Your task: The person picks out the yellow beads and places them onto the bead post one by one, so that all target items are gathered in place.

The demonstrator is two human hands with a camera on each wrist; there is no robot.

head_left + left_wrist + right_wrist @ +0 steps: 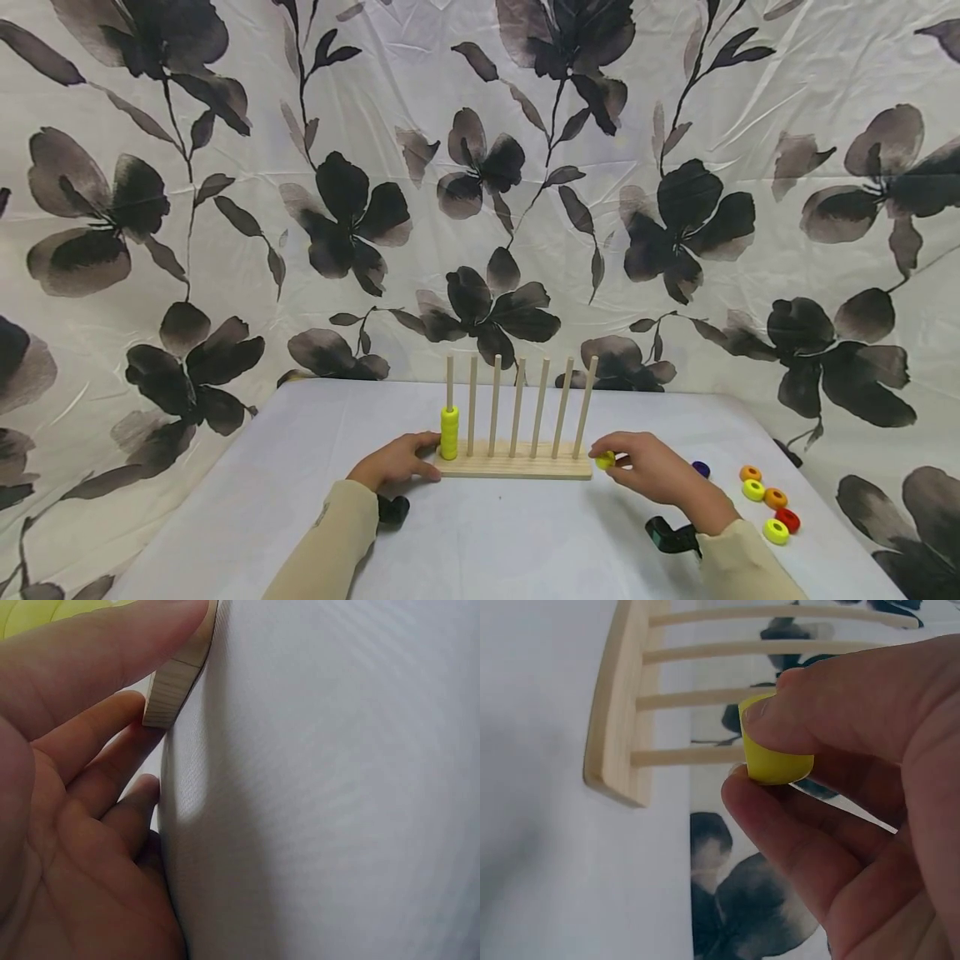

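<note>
A wooden peg rack point(517, 472) with several upright pegs stands on the table. Several yellow beads point(449, 433) are stacked on its leftmost peg; the other pegs are bare. My left hand point(399, 461) grips the left end of the rack's base, thumb in front and fingertips behind, as the wooden corner point(171, 690) in the left wrist view shows. Just off the rack's right end, my right hand point(648, 468) pinches a yellow bead point(774, 754) between thumb and fingers, apart from the pegs. The bead's far side is partly hidden by the fingers.
Loose beads lie on the right of the white table point(525, 542): a dark blue bead point(701, 469), an orange bead point(750, 473), a red bead point(788, 520), a yellow bead point(776, 531) and others. A flower-patterned cloth point(420, 75) hangs behind the table.
</note>
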